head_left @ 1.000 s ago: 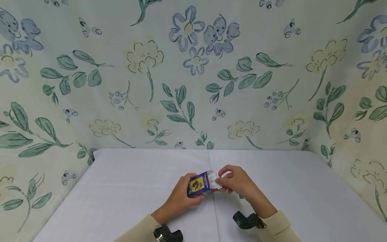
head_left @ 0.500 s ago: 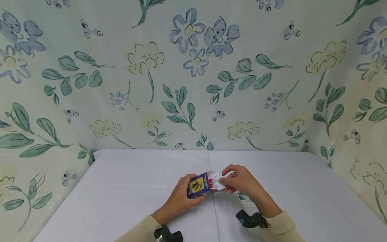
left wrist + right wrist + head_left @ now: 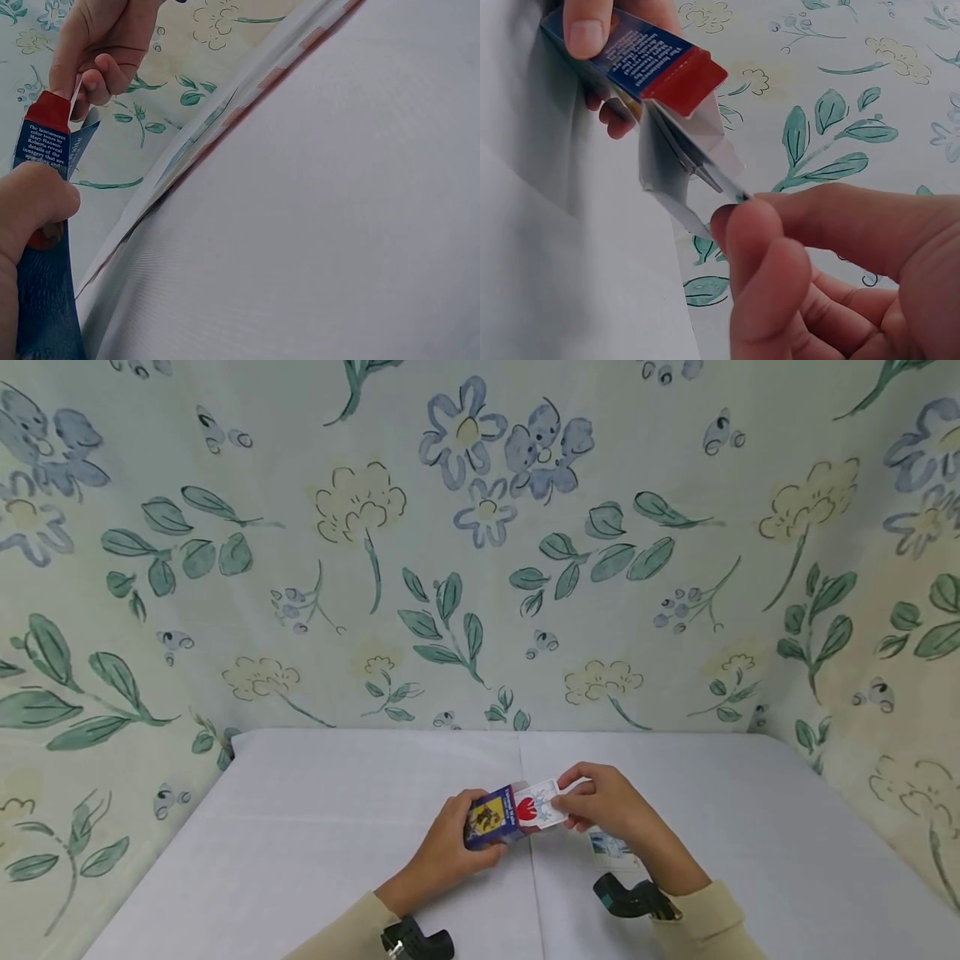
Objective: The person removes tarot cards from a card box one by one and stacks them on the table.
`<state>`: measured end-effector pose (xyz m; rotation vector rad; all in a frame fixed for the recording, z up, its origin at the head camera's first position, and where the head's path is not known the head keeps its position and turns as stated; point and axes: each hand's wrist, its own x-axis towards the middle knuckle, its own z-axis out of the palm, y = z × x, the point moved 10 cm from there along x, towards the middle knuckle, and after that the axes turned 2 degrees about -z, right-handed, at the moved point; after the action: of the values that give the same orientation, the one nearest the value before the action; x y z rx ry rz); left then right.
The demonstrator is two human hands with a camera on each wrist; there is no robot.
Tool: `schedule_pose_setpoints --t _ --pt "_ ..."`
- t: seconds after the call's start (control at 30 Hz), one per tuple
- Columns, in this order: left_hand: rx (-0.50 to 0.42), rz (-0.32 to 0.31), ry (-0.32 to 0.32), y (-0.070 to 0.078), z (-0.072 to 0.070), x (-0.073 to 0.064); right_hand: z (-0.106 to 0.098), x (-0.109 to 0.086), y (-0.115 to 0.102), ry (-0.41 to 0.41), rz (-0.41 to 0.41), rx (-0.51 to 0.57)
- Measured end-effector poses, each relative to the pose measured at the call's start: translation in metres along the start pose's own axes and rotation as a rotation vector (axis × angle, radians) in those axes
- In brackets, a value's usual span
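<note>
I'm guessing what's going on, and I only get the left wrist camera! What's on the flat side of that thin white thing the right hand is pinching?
Observer: The head view shows it's a card, with a red shape printed on its face.
Operator: Ooh! And what's on the front of the box, the side I can't see?
Observer: The head view shows a yellow picture panel there.
Operator: Is there anything on the table over by the right arm?
Observer: Yes, what looks like a second card lies there, partly hidden by that arm.
</note>
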<state>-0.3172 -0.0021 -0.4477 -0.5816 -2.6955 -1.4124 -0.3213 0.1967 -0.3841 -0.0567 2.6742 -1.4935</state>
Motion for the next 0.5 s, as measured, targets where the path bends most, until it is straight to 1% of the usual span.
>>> schedule_pose_setpoints --t 0.2,0.5 --pt "-0.006 -0.006 0.006 0.001 -0.002 0.000 -0.009 0.001 -0.002 0.025 -0.016 -0.031" --pt "-0.009 0.002 0.005 0.002 -0.001 0.000 -0.026 -0.001 0.000 0.035 -0.002 -0.021"
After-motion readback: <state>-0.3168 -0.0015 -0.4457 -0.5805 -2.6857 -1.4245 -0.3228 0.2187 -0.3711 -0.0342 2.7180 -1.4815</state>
